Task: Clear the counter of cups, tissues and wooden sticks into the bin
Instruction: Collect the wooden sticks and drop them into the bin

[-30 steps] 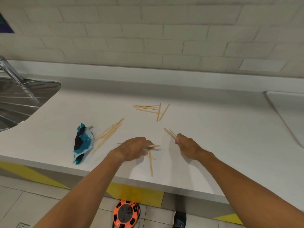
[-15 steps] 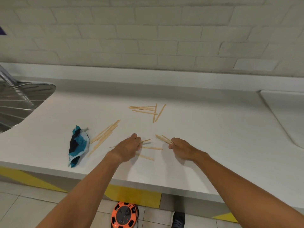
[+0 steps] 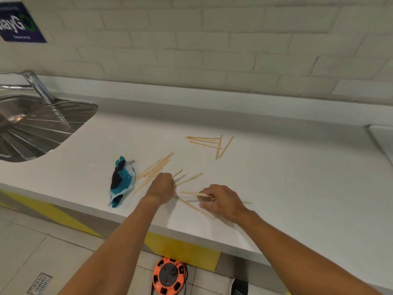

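Item: wooden sticks [image 3: 204, 137], scattered loose on the tabletop [image 3: 287, 177].
My left hand [image 3: 162, 185] grip clenches a few; my right hand [image 3: 223, 201] pinches others, bundling, I judge, for one bin trip. No bin in view.

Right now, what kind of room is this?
Probably a kitchen or an office pantry. There is a steel sink with a tap at the left, a long white counter along a tiled wall, and sticks like coffee stirrers scattered on the counter.
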`<state>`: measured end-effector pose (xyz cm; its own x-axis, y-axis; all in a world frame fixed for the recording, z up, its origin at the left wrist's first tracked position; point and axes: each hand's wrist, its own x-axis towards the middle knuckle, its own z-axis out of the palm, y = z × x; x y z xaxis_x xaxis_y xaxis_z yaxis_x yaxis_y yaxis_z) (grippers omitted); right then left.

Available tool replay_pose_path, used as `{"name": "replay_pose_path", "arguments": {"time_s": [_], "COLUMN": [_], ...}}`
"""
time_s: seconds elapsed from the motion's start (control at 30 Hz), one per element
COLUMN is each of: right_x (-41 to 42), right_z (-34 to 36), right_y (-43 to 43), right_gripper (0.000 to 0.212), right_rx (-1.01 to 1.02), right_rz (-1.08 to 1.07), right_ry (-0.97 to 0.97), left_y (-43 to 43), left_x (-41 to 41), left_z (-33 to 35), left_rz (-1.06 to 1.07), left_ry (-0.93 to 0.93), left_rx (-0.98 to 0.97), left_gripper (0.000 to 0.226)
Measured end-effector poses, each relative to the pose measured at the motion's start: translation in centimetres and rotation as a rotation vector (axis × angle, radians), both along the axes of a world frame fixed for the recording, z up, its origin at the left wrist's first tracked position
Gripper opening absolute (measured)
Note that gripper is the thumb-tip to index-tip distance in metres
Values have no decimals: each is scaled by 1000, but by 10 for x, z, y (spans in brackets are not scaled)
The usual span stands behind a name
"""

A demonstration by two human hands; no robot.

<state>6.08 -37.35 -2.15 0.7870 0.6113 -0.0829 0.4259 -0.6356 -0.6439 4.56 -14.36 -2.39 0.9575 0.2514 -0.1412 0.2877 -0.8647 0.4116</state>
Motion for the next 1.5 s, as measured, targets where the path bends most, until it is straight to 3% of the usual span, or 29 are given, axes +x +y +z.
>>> {"name": "replay_pose_path", "arguments": {"time_s": [0.2,0.33,0.67,0.73,0.83,0.97,1.1,1.2,1.33,1.5], "right_x": [9,16,34,33,32,29,16,2,-29,-82], "right_z": [2,-1,-3,-3,-1,7,15,14,24,40], "right_y": [22,19,-9,-18,-36,-63,-96,-128,-180,-257], "right_gripper": [36,13,10,10,17,18,11,22,19,19], "right_rx": [-98,-39,-259,-264,-224,-166,-54,47,141,214], "right_rz": [173,124,134,117,-1,-180,-331,-537,-885,-1071], "right_ry": [58,8,-64,-90,-47,75,140,178,156,177], "left_y": [12,18,12,10,1,-23,-53,-87,-146,-233], "left_x": [-6,-13,-2,-2,-3,-6,0,5,8,6], "left_z": [-5,-6,-2,0,9,26,29,33,36,39], "left_rz": [-6,-71,-77,-109,-132,-110,-225,-362,-511,-703], "left_ry": [25,16,143,170,139,121,57,38,61,93], "left_rx": [-5,-19,-25,2,-157,-464,-370,-273,-263,-247], "left_gripper": [12,24,8,14,23,15,31,41,43,38]}}
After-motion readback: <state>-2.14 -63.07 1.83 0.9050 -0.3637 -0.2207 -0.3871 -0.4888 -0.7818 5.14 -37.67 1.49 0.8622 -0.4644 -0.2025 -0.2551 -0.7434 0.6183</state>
